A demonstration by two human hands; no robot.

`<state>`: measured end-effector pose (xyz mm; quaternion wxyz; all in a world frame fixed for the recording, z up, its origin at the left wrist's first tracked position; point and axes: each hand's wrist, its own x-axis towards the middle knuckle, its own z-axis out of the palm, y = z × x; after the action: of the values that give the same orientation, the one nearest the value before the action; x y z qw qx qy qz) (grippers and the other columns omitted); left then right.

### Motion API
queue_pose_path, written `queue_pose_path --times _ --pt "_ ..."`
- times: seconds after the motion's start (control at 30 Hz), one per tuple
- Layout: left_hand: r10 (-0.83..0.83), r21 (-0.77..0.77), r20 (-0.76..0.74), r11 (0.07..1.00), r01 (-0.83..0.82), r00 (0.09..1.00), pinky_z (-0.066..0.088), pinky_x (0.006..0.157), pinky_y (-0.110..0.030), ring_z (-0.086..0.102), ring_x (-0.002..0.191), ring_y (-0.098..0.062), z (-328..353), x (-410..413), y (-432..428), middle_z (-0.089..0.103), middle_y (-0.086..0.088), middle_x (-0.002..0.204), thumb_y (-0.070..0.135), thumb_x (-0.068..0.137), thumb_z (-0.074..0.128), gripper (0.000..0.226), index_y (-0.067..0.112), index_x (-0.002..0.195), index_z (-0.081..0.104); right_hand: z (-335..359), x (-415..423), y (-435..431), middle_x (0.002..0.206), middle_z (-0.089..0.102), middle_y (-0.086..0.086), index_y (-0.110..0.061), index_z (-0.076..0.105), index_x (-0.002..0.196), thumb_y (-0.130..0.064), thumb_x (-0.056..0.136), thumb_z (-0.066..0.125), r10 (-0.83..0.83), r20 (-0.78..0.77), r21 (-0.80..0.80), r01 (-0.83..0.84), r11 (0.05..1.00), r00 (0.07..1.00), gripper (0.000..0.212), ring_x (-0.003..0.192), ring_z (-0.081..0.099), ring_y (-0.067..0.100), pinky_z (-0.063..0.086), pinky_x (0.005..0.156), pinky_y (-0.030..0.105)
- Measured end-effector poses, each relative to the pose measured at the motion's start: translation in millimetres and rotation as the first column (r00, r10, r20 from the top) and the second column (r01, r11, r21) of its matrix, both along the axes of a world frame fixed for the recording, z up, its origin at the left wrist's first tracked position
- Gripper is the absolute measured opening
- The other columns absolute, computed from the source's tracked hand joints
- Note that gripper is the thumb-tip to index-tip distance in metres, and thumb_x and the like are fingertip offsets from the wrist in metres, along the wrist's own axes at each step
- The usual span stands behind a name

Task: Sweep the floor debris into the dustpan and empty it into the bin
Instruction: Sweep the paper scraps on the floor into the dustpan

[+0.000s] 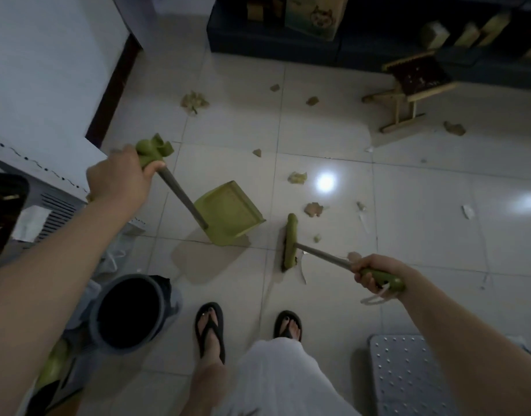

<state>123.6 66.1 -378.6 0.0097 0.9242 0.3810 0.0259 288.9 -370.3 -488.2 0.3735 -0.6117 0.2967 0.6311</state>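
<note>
Ahead, crumpled brown paper debris (313, 209) is scattered over the pale tiled floor (423, 235), with the green plastic dustpan (228, 213) gripped by the left hand (120, 178), the green broom (291, 241) gripped by the right hand (375, 270), and the round grey bin (93, 322) set nearby.

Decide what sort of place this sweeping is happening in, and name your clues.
Most likely a room in a home: a pale tiled floor, a small wooden stool, and a lined bin beside the person's flip-flops.
</note>
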Motion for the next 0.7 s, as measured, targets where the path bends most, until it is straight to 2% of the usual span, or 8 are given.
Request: queue_pose_path --times 0.2,0.33,0.47,0.63,0.7 --pt "-0.046 -0.012 -0.065 0.999 0.045 0.997 0.034 0.058 -0.039 0.062 0.081 -0.044 -14 -9 -66 0.062 -0.031 0.091 0.051 0.095 0.048 0.056 -0.005 0.101 0.054 7 4 -60 0.056 0.04 0.005 -0.007 0.039 0.078 -0.007 0.095 0.04 -0.028 0.037 0.006 0.028 1.0 0.999 0.017 0.024 0.037 0.007 0.033 0.024 0.011" --pt "-0.085 -0.029 -0.108 0.996 0.082 0.991 0.035 0.057 -0.035 0.063 0.076 -0.04 -23 -19 -94 0.064 -0.027 0.086 0.052 0.093 0.051 0.054 -0.002 0.096 0.055 24 8 -73 0.061 0.041 0.005 -0.008 0.04 0.083 -0.006 0.094 0.042 0.052 0.059 0.022 -0.053 0.998 0.997 0.012 0.025 0.038 0.007 0.034 0.024 0.012" --pt "-0.113 -0.016 -0.163 0.994 0.112 0.98 0.031 0.054 -0.033 0.064 0.078 -0.038 -28 -34 -111 0.065 -0.024 0.089 0.053 0.093 0.049 0.053 0.001 0.097 0.056 45 2 -71 0.051 0.049 0.005 -0.009 0.041 0.083 -0.007 0.094 0.044 0.14 0.033 0.035 -0.141 0.989 0.99 0.012 0.026 0.04 0.007 0.035 0.025 0.012" --pt "-0.068 -0.011 -0.137 0.998 0.067 0.988 0.043 0.058 -0.038 0.064 0.074 -0.039 -29 -69 -108 0.066 -0.025 0.086 0.056 0.091 0.049 0.058 -0.001 0.097 0.058 64 -14 -67 0.042 0.048 0.004 -0.005 0.043 0.078 -0.008 0.096 0.042 0.258 -0.024 0.032 -0.257 0.966 0.966 0.019 0.024 0.04 0.007 0.035 0.024 0.012" --pt "-0.062 -0.008 -0.15 0.998 0.062 0.987 0.042 0.057 -0.039 0.064 0.074 -0.04 -28 -84 -106 0.066 -0.027 0.085 0.054 0.091 0.051 0.057 -0.002 0.096 0.059 60 -24 -66 0.048 0.049 0.005 -0.004 0.043 0.086 -0.006 0.095 0.042 0.298 -0.051 0.048 -0.296 0.954 0.953 0.01 0.026 0.041 0.008 0.036 0.026 0.013"
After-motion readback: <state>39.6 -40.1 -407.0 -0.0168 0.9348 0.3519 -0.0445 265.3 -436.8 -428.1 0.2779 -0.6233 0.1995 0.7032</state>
